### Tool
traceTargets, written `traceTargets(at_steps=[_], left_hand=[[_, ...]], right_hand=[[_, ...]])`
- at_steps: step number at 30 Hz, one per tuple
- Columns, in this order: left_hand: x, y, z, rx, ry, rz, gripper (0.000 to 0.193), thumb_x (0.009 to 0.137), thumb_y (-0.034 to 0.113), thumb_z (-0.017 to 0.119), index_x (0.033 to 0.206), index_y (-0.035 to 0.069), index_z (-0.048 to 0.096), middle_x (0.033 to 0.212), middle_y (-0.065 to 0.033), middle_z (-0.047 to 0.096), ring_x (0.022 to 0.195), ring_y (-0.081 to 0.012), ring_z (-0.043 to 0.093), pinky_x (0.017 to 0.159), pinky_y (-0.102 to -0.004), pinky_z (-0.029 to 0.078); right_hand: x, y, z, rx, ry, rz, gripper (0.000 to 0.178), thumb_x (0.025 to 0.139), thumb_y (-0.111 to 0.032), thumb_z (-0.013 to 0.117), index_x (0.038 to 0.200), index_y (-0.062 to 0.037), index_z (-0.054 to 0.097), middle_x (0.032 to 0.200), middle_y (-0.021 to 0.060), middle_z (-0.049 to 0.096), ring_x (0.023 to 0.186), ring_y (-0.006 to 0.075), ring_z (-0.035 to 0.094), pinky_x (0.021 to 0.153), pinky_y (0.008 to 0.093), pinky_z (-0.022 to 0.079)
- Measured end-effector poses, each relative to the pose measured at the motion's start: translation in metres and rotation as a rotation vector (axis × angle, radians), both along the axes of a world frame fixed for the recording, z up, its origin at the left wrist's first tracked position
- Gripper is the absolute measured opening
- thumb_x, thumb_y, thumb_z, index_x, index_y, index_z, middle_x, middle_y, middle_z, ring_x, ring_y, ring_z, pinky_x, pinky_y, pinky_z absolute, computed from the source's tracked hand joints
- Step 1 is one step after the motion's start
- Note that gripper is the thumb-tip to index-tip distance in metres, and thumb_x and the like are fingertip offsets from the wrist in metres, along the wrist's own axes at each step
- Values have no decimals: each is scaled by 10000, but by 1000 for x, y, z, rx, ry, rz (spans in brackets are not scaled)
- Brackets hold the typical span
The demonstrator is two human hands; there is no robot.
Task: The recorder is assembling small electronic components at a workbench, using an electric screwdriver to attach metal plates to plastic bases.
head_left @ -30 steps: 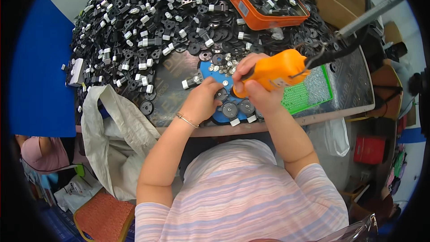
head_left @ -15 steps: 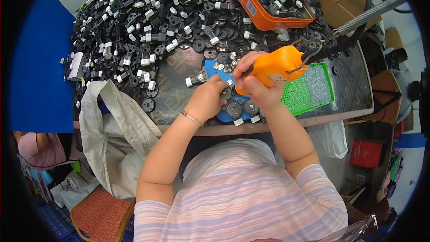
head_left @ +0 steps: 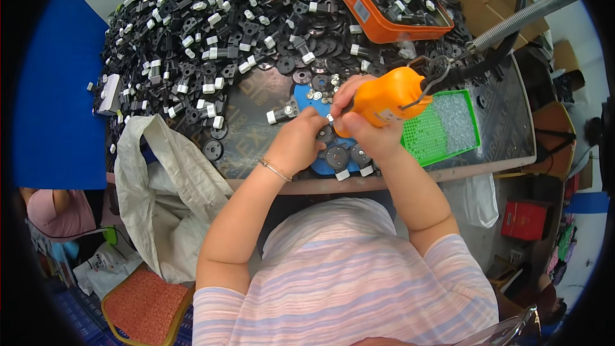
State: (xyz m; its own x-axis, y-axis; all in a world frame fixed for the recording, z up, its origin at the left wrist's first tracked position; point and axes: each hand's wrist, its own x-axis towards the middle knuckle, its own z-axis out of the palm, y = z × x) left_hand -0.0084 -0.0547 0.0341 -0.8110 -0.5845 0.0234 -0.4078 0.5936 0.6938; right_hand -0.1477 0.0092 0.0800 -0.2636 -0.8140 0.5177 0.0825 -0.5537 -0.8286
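Observation:
My right hand [head_left: 368, 125] is wrapped round an orange electric screwdriver [head_left: 392, 95], whose tip end is pointed toward a blue fixture [head_left: 305, 97] and is partly hidden by my fingers. Close beside it, my left hand [head_left: 298, 141] has its fingers and thumb closed about a black round part [head_left: 326, 133] on the fixture. Nearer the table edge, two black discs [head_left: 336, 157] with white-tipped stems sit on the blue surface. Small silver metal pieces [head_left: 316, 95] cluster at the fixture's far end. Left of it lies a black part with a white end [head_left: 282, 114].
A large heap of black parts with white ends [head_left: 211, 38] covers the back left. An orange bin [head_left: 378, 31] of parts stands behind. To the right lies a green tray [head_left: 423, 144] of small screws. A coiled spring [head_left: 522, 18] and cable reach the screwdriver. A white sack [head_left: 170, 198] hangs front left.
The screwdriver's rear end has shifted slightly left and tilted more upright in my right hand. My left hand stays in place on the round part.

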Motion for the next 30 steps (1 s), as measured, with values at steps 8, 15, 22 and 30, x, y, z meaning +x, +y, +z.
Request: traceTargets(at_steps=[8,15,22,30], left_hand=[[0,0,-1,33,-27,6,364,665,2,722,1005,40,598,962,-118,545,891,-342,580,764,-411,489],[1,-4,-13,-24,62,-58,413,659,-22,715,1048,51,598,1003,-121,553,917,-346,579,790,-401,488],[0,1,0,10,-28,-43,439,674,-39,699,1093,43,600,1016,-138,557,928,-344,584,803,-392,487],[3,5,7,12,2,87,424,687,3,706,1088,37,573,1003,-152,570,904,-342,577,766,-383,484]], right_hand=[[-1,-3,-7,104,38,66,171,761,-88,683,845,-24,547,812,86,562,612,107,527,524,206,429],[-16,-8,5,84,196,316,258,729,-171,728,884,-13,595,862,85,590,792,158,556,671,276,463],[-43,14,-10,-76,-159,391,297,741,-218,745,870,-8,581,821,103,545,666,164,576,591,274,478],[-61,36,33,-54,-114,-193,214,766,-104,672,909,6,558,835,119,574,643,164,562,597,264,480]])
